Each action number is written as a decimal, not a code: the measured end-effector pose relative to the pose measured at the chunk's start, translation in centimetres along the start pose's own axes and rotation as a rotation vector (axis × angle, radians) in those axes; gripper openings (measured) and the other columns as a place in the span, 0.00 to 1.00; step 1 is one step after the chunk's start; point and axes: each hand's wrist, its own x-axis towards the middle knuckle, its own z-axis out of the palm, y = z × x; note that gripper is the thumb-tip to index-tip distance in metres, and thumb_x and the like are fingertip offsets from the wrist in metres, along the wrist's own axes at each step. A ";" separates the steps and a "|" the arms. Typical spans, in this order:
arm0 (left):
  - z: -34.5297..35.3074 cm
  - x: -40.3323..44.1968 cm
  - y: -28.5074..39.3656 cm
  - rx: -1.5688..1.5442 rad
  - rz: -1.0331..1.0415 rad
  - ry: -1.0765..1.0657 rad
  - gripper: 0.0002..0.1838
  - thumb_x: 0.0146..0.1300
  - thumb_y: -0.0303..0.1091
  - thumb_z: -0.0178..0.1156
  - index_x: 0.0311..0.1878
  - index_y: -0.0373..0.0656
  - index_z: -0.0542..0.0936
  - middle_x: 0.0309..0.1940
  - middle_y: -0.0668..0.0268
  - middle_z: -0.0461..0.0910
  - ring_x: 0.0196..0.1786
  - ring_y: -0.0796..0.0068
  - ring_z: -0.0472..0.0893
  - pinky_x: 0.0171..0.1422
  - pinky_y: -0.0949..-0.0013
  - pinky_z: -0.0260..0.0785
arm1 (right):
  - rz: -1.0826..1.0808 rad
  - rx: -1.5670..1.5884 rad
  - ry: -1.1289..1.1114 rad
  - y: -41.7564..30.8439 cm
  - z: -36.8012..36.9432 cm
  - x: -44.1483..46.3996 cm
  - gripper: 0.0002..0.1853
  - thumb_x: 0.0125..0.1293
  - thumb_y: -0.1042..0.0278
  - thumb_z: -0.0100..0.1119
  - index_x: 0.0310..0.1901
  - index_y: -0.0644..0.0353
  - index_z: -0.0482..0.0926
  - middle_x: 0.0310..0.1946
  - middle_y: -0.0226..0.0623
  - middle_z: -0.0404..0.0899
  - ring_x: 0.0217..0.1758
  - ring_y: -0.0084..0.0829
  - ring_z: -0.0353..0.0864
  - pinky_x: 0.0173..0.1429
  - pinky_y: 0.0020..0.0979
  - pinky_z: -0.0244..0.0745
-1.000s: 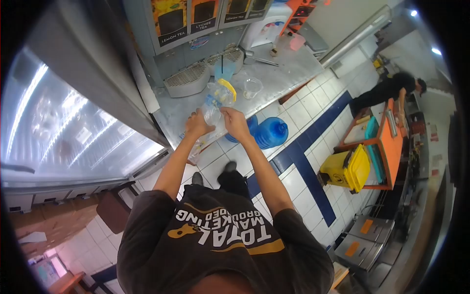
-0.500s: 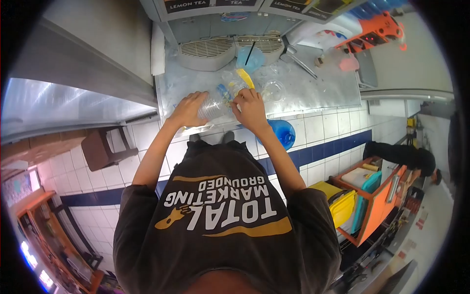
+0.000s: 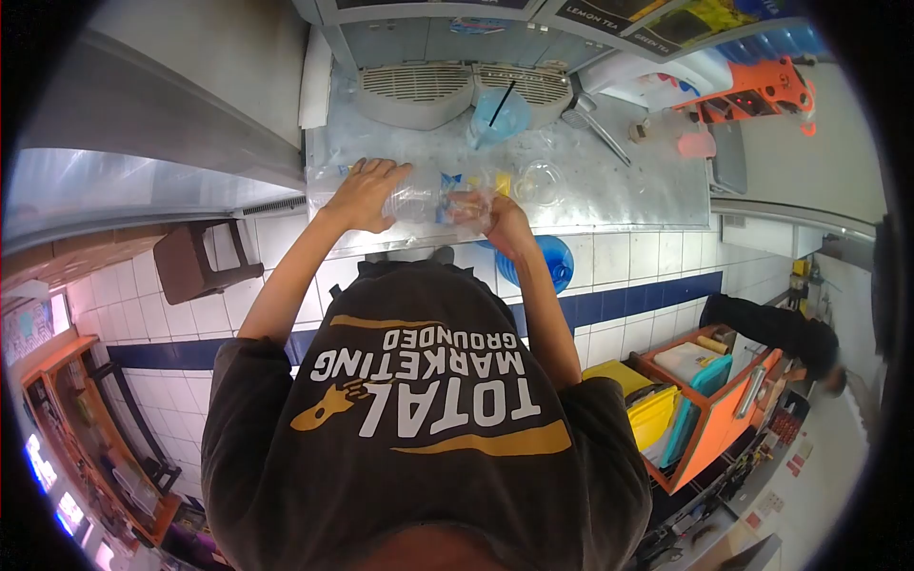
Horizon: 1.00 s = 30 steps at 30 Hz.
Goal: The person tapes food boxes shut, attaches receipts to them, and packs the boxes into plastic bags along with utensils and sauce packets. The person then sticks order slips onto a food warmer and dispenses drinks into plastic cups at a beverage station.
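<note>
On the metal counter lies a stack of clear plastic cups in a clear wrapper with blue print. My left hand rests over the stack's left part, fingers bent around it. My right hand is at the right end, its fingers partly inside the clear wrapper; what they grip, if anything, cannot be made out. A yellow piece shows just behind the right hand. Right of it lies a round clear plastic item.
Behind are grey drip trays and a light blue container with a black stick. A pink cup stands at the right. Blue bottles are below the counter edge. Another person in dark clothes is at the far right.
My right hand has moved down and right, its fingers now within the wrapper. The yellow piece is lower and more hidden. My left hand has shifted slightly over the cups.
</note>
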 end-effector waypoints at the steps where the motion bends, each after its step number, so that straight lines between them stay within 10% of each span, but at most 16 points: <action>1: 0.0 0.1 0.2 0.009 0.018 0.002 0.53 0.45 0.45 0.79 0.77 0.45 0.67 0.66 0.49 0.73 0.70 0.45 0.71 0.81 0.42 0.57 | 0.007 0.000 -0.004 0.4 -0.3 0.5 0.10 0.71 0.70 0.64 0.47 0.68 0.83 0.53 0.54 0.85 0.48 0.37 0.89 0.50 0.38 0.85; 3: 0.4 0.0 0.6 -0.003 0.029 0.047 0.51 0.47 0.49 0.78 0.75 0.45 0.69 0.64 0.49 0.74 0.69 0.45 0.72 0.80 0.42 0.58 | -0.135 -0.786 0.038 1.7 -1.0 1.5 0.17 0.70 0.63 0.69 0.53 0.68 0.85 0.48 0.46 0.87 0.45 0.30 0.87 0.47 0.32 0.84; 6: 0.9 0.0 0.9 -0.010 0.054 0.099 0.47 0.50 0.55 0.76 0.73 0.46 0.72 0.62 0.48 0.75 0.67 0.45 0.74 0.79 0.44 0.60 | 0.015 -0.919 0.059 2.4 -1.2 2.9 0.21 0.67 0.58 0.74 0.53 0.66 0.87 0.41 0.37 0.88 0.39 0.25 0.84 0.42 0.28 0.80; 15: 1.3 0.0 1.0 0.017 0.097 0.162 0.43 0.55 0.57 0.72 0.73 0.48 0.74 0.59 0.50 0.77 0.63 0.47 0.76 0.76 0.46 0.63 | -0.018 -0.939 0.058 4.2 -0.7 3.8 0.17 0.70 0.53 0.70 0.50 0.57 0.89 0.36 0.26 0.86 0.32 0.17 0.74 0.35 0.24 0.66; 30: 2.7 0.4 2.2 0.048 0.022 0.229 0.44 0.49 0.57 0.73 0.70 0.51 0.76 0.56 0.50 0.78 0.59 0.47 0.78 0.68 0.48 0.68 | -0.234 -0.990 0.131 5.9 -2.1 4.2 0.17 0.69 0.54 0.68 0.49 0.58 0.89 0.35 0.29 0.86 0.38 0.25 0.80 0.43 0.32 0.75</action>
